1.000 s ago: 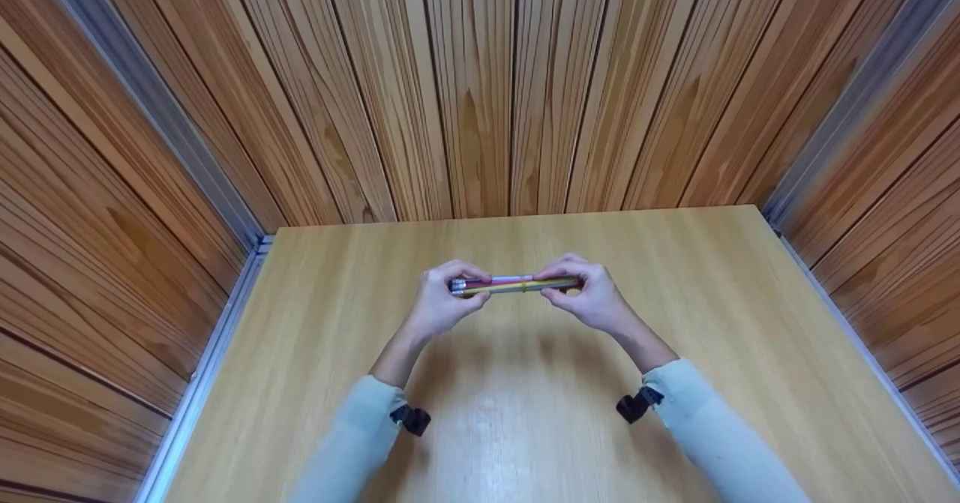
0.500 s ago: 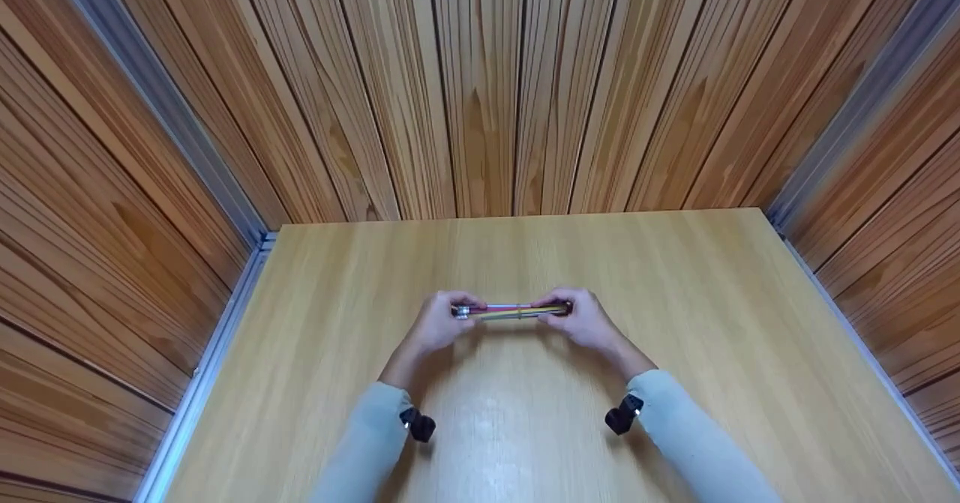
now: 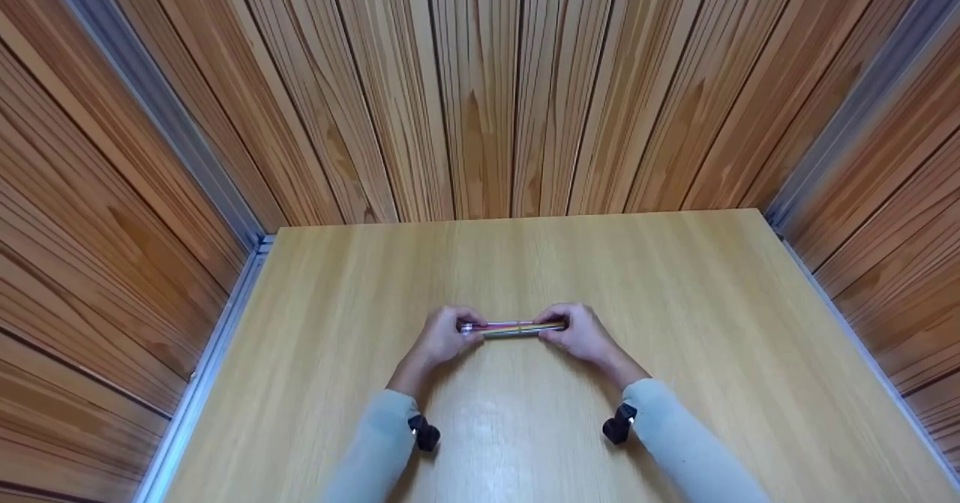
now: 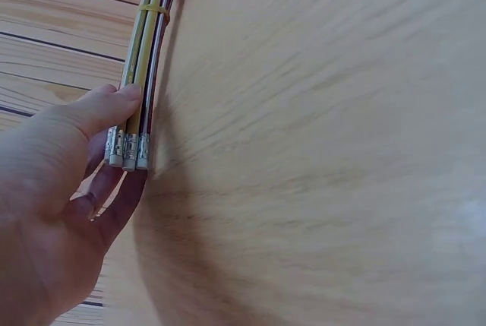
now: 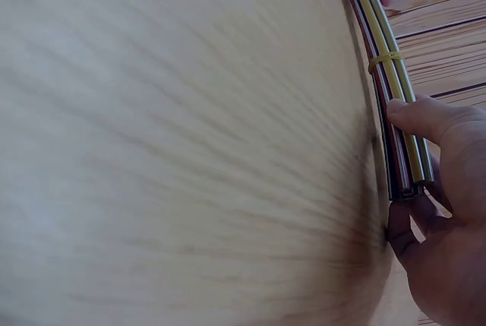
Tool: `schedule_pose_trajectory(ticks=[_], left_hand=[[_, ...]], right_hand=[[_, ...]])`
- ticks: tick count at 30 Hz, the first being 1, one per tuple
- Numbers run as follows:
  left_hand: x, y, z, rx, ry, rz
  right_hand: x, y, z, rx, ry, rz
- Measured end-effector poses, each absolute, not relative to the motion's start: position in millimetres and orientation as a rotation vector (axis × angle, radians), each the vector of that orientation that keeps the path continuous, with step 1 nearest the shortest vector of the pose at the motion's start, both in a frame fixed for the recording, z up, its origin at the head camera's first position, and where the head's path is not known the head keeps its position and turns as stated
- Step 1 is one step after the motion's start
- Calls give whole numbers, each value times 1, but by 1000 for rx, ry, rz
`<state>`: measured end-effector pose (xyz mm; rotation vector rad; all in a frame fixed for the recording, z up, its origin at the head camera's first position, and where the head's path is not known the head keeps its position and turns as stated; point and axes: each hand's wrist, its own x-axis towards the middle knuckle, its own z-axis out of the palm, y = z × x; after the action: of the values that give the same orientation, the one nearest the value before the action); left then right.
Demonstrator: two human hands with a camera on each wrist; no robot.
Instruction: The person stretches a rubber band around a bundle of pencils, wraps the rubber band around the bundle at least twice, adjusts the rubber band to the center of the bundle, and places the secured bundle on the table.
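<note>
Between my two hands lies a bundle of pencils (image 3: 514, 329), level and running left to right, close over the tabletop. A yellow rubber band (image 4: 153, 11) wraps the bundle near its middle. My left hand (image 3: 444, 334) pinches the end with white erasers and silver ferrules (image 4: 129, 150), thumb on the near side and fingers behind. At the other end, my right hand (image 3: 585, 332) grips the bundle the same way; flat, eraserless ends (image 5: 410, 188) show there in the right wrist view. Yellow, dark and red pencils are visible side by side.
The light wood table (image 3: 517, 263) spreads under both hands. Wooden plank walls (image 3: 480, 98) rise behind it and at both sides, with metal rails (image 3: 199, 390) along the side edges. Black wrist cameras (image 3: 426, 434) sit on both sleeves.
Both hands have lowered the pencil bundle toward the tabletop and nearer the person, the bundle staying level between them. Their hold on its two ends looks the same.
</note>
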<state>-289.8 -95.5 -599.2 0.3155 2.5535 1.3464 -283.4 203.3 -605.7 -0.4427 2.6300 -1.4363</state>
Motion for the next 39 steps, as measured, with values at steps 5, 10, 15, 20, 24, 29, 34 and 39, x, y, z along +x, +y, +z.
schedule_pose_trajectory(ticks=[5, 10, 15, 20, 24, 29, 34, 39], left_hand=[[-288, -95, -600, 348, 2577, 1341], [-287, -97, -599, 392, 2580, 1348], [-291, -100, -608, 453, 2568, 1399], [-302, -104, -630, 528, 2582, 1432], [-300, -103, -625, 499, 2577, 1418], [-288, -100, -604, 399, 2566, 1382], [-286, -103, -603, 371, 2562, 1388], [-286, -106, -603, 376, 2559, 1390]], right_hand=[[-282, 203, -609, -456, 2635, -1431], [-282, 202, -609, -481, 2669, -1425], [-281, 202, -609, -464, 2675, -1423], [-280, 202, -608, -461, 2692, -1438], [-280, 202, -608, -448, 2684, -1443], [-279, 201, -609, -415, 2662, -1451], [-280, 201, -611, -430, 2666, -1448], [-282, 201, -611, -444, 2664, -1450]])
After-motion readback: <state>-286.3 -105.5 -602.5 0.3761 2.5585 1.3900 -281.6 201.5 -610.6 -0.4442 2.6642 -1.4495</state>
